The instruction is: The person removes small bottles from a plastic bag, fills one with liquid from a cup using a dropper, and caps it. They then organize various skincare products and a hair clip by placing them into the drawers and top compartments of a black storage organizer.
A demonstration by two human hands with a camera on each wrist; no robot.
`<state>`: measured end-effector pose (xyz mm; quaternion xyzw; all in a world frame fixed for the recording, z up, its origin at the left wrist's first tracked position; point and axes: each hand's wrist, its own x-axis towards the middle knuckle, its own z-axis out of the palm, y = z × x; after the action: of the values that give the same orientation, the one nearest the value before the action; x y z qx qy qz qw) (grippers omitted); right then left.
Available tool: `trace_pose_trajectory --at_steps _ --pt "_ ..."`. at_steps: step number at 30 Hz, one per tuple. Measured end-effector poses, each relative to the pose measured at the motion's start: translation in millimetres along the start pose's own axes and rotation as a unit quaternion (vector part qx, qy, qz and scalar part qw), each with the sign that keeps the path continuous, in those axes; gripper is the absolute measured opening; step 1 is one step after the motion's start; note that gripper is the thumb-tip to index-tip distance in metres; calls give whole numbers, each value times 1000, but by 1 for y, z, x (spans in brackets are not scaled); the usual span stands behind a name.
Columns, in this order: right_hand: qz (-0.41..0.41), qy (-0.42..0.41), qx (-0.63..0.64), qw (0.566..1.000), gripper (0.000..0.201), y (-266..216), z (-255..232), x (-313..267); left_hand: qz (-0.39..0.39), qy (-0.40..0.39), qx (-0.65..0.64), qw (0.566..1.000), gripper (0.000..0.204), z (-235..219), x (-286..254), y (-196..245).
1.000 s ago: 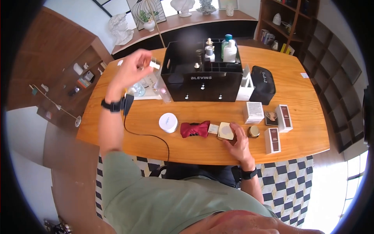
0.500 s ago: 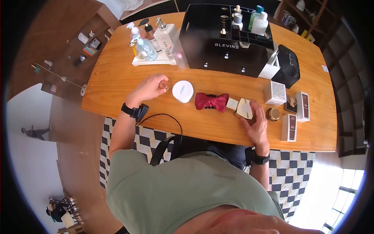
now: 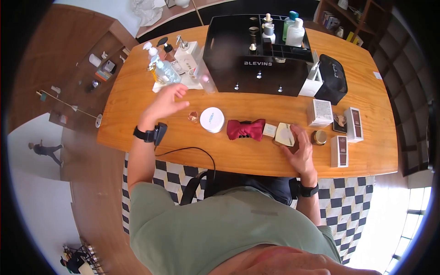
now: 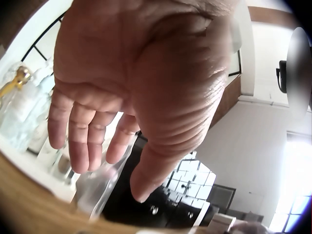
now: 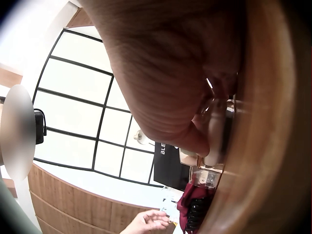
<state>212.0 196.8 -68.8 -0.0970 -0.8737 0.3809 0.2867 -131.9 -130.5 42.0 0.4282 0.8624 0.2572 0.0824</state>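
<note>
My left hand (image 3: 166, 105) is raised above the left part of the table, its fingers loosely extended with nothing held. The left wrist view shows that empty palm (image 4: 141, 73) too. Just right of the hand stands a small copper-brown bottle (image 3: 193, 117), beside a round white jar (image 3: 212, 120). My right hand (image 3: 301, 153) holds a square cream-topped box (image 3: 285, 134) by its near and right sides, resting on the table. Left of that box lie a small pale square packet (image 3: 269, 130) and a burgundy bow hair clip (image 3: 246, 129). The right hand largely hides the box in the right wrist view.
A black BLEVINS organizer (image 3: 256, 78) with bottles stands at the back. Pump bottles (image 3: 167, 71) share a white tray (image 3: 195, 83) to its left. Right of my right hand are a gold-lidded jar (image 3: 319, 137), several cartons (image 3: 339, 151) and a black case (image 3: 331, 82).
My left hand came down from beside the organizer with the small bottle, set it left of the white jar, let go and drew back. My right hand stays at the square box.
</note>
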Motion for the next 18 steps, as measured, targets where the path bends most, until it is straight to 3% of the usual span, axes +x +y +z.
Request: trace_pose_trajectory --at_steps 2,4,7,9,10,12,15,18 --pt "-4 3 3 1000 68 1 -1 0 -2 20 1 1000 33 -30 30 21" --pt "-12 6 6 1000 68 0 -1 1 70 84 63 992 32 -57 64 42" --pt "-12 3 10 1000 66 -3 -3 1 116 98 35 988 31 -77 123 67" --pt "-11 5 8 1000 67 -2 -3 0 149 -14 36 988 34 -81 162 91" --pt "-7 1 10 1000 67 0 -3 -1 157 -12 37 987 34 -78 177 103" --pt "-10 10 5 1000 68 3 -3 -3 139 -154 37 978 41 -67 200 127" --pt "-2 13 23 1000 67 4 -3 -4 140 -230 86 959 49 -51 220 147" --pt "8 9 36 999 66 1 -4 -3 133 -251 81 955 52 -44 235 151"
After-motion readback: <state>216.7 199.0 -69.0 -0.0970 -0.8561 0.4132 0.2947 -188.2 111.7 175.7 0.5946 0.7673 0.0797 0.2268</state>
